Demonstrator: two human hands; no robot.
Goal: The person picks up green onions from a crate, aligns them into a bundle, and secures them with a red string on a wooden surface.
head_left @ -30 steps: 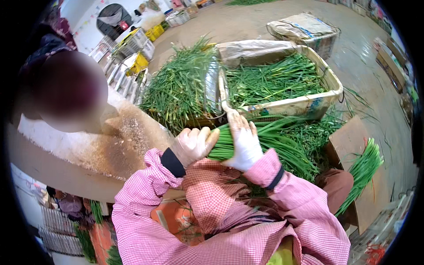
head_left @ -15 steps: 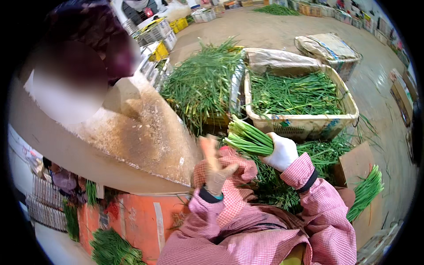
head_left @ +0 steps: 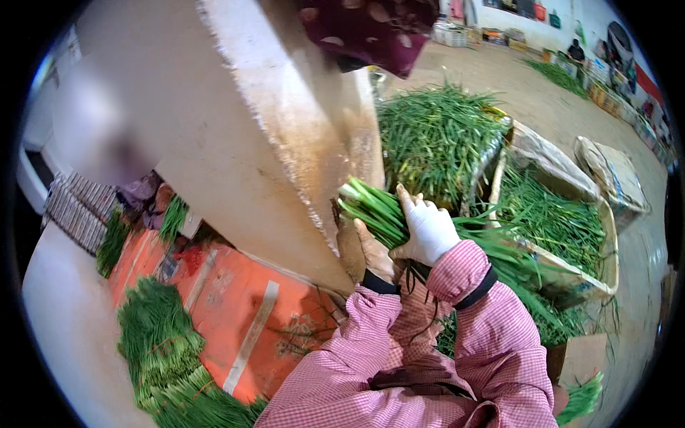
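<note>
A bunch of green chives (head_left: 378,212) with pale cut ends pointing up and left is in front of me, its long leaves trailing away to the right. My right hand (head_left: 432,230), in a white glove, wraps round it from the right, with the thumb underneath and fingers over the top. From below left, my left hand (head_left: 377,255) holds the same bunch near its pale end, partly hidden behind the stalks. A crate of loose chives (head_left: 442,139) stands just beyond, and another pale crate (head_left: 606,246) holds more to the right.
Close on the left rises a stained pale panel (head_left: 285,143). Tied chive bunches (head_left: 160,342) lie on an orange surface (head_left: 239,314) at lower left. A person's dark patterned clothing (head_left: 378,28) shows at the top. A covered crate (head_left: 614,175) stands far right.
My left hand has moved from apart, blurred, onto the bunch beside my right hand. The view has turned left, showing more of the orange surface and its bunches.
</note>
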